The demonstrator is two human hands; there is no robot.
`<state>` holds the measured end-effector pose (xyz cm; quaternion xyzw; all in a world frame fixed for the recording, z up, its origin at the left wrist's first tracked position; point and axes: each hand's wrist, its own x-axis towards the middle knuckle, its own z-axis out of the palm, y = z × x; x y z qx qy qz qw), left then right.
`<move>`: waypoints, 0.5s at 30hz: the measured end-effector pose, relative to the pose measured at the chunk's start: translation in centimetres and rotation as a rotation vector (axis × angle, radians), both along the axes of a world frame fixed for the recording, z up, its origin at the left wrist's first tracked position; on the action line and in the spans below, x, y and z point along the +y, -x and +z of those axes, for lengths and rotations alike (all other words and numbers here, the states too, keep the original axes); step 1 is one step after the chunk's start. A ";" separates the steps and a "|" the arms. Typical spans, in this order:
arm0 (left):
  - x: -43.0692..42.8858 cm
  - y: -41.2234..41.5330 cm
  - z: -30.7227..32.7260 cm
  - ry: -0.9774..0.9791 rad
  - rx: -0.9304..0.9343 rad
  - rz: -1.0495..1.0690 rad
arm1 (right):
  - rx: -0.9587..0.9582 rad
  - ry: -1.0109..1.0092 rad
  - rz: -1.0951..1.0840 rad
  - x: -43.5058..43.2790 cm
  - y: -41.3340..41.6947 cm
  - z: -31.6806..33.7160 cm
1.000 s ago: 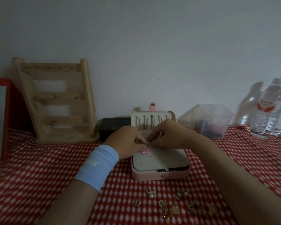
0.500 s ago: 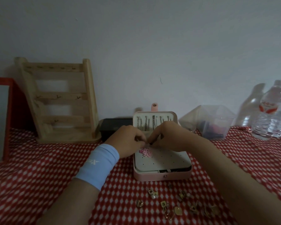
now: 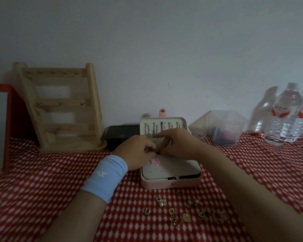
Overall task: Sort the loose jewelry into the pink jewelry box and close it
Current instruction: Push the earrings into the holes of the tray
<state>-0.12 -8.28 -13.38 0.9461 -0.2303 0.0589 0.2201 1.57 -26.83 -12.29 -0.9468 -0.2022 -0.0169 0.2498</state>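
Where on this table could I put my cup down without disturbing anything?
Bare cloth lies left of the pink jewelry box, in front of the wooden rack, and right of the box, before the water bottles. Crowded: the loose jewelry in front of the box.

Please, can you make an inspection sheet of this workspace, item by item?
Surface: red-and-white patterned cloth covers the table.
Job's things: pink jewelry box open, lid upright; pink flower earring on its white panel; loose gold jewelry on the cloth in front of the box.
Clutter: wooden stand, black box, clear container, water bottles, red frame, all at the back.
Grips: left hand and right hand, fingertips meeting over the panel; what they pinch is too small to tell.
Cables: nothing seen.
Surroundings: plain white wall.
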 end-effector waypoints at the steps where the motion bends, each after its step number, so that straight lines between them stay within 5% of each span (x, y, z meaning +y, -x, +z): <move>1: -0.1 0.2 0.0 0.000 -0.003 0.009 | 0.006 -0.009 -0.010 -0.1 0.4 0.1; 9: -1.1 3.4 1.5 0.091 -0.165 0.009 | -0.062 0.000 -0.021 -2.7 5.1 1.6; 15: -3.3 7.7 1.2 0.093 -0.035 -0.088 | 0.085 0.091 0.062 -4.4 8.4 2.0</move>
